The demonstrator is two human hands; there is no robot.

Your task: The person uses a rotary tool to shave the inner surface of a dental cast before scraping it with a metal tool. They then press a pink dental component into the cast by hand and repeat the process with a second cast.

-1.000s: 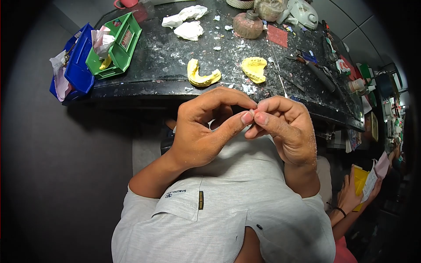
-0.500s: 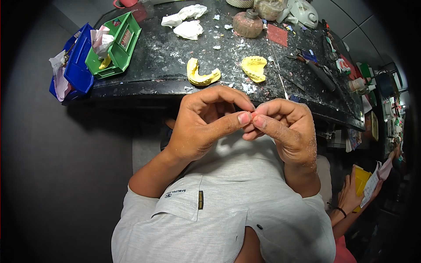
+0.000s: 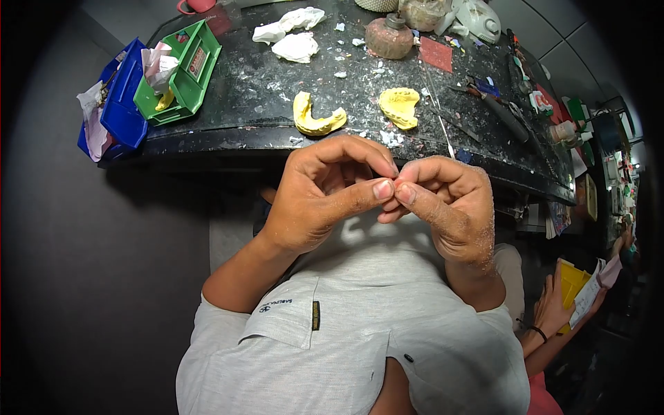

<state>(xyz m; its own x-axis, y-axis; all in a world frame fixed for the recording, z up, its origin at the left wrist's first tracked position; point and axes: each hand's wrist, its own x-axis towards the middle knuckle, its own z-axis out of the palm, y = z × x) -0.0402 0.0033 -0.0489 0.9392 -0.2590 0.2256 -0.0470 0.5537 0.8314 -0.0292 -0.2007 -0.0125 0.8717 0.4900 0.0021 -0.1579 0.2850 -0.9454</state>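
Observation:
My left hand [image 3: 325, 190] and my right hand [image 3: 449, 200] meet in front of my chest, thumbs and forefingers pinched together. Between the fingertips a bit of a small pinkish-red piece [image 3: 399, 182] shows; most of it is hidden. White dust coats my right hand. Beyond them, on the dark bench, lie two yellow plaster dental casts: a horseshoe-shaped cast [image 3: 317, 119] on the left and a fuller arch cast [image 3: 399, 108] on the right. Neither hand touches a cast.
Blue bin [image 3: 128, 104] and green bin [image 3: 187, 90] hold papers at the bench's left end. Crumpled white tissue [image 3: 296, 47], a spirit burner [image 3: 389, 40], a red sheet [image 3: 436, 55] and a knife [image 3: 506, 119] lie farther back. Another person's hand [image 3: 550, 311] holds a yellow bin at right.
Both hands keep their pinch at nearly the same spot, with a slight shift of the fingertips. The other person's paper has tilted a little.

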